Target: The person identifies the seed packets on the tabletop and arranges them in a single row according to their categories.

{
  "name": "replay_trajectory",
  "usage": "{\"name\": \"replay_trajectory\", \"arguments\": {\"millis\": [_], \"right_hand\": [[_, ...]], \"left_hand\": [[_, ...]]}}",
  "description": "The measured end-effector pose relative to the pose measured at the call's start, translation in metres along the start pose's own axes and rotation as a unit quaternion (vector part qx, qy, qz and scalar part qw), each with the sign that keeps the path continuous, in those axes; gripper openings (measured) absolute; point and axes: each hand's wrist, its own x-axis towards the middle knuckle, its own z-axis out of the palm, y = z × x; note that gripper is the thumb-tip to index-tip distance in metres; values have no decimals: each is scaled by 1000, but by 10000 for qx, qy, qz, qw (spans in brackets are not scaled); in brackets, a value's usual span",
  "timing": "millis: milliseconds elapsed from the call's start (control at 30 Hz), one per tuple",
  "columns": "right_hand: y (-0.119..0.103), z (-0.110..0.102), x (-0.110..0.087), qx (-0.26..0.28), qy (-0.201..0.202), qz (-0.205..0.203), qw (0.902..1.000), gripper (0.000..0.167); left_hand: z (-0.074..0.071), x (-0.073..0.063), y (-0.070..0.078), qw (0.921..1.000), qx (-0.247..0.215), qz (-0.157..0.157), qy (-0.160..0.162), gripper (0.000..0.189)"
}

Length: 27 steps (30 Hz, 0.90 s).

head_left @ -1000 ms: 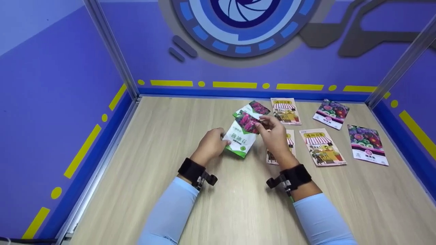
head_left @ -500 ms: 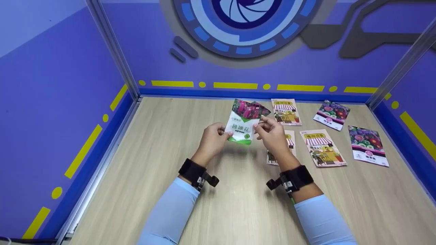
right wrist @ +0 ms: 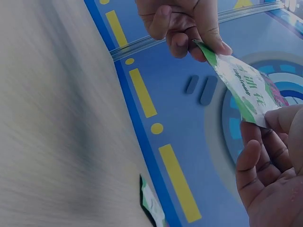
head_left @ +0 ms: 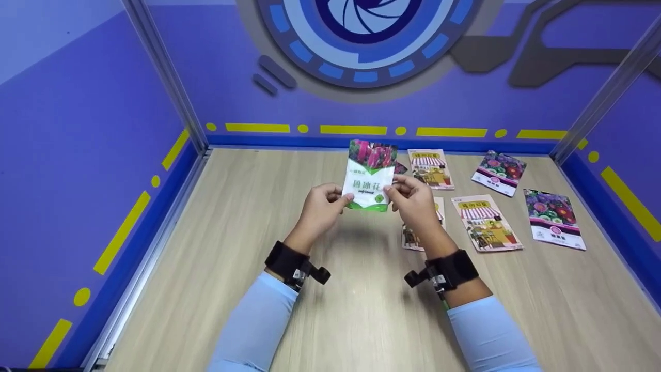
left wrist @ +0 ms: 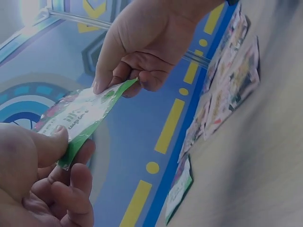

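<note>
Compared with the frame one second ago, both hands have lifted the held packet (head_left: 369, 178) away from the surface (head_left: 258, 232), moved it toward the back wall (head_left: 248, 98) and turned it straighter, so that it now covers most of the second packet (head_left: 400, 168) behind it. From my remote post I record the left hand (head_left: 323, 209) pinching one long edge near the lower corner, thumb on the printed face and fingers behind; the right hand (head_left: 413, 204) pinches the opposite edge likewise. Each grip is narrow, with only the thin film between thumb and fingers. I find the held packet to be a flat, flexible rectangle with a glossy finish; the wrist views show highlights and slight bowing across its face. Its long axis runs away from the person, leaning slightly rightward at the top in the head view; the flower-photo end points to the back wall, the green-edged end toward the person, printed side facing the head camera. I note it sits off the surface, midway between the hands. The surface is pale, with a fine wood-grain pattern. To the right lie three pink packets (head_left: 488, 223), one partly hidden by the right hand, and two dark floral packets (head_left: 555, 219), also flat and rectangular. Black straps (head_left: 289, 261) band both wrists, above smooth light-blue sleeves (head_left: 255, 323).
</note>
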Motion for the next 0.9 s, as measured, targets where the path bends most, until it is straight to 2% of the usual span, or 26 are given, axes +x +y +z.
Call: {"name": "replay_trajectory", "arguments": {"millis": [133,267,400,633,900], "right_hand": [[-5,-3,-2,-49,69,-92,9999,38],[-7,-3,-3,-12,90,-246,9997,40],[-11,-2,-5,68,128,-372,9992,36],[-12,0,-5,201,109,-315,9992,24],[-13,0,-5,295,90,-329,9990,19]], "left_hand": [[-2,0,6,9996,-271,-78,-52,17],[-4,-1,9,9991,-398,-168,34,17],[-6,-2,13,9990,-425,-102,68,17],[-7,-4,16,9991,-408,5,135,16],[-7,-3,15,9986,-489,2,180,16]]}}
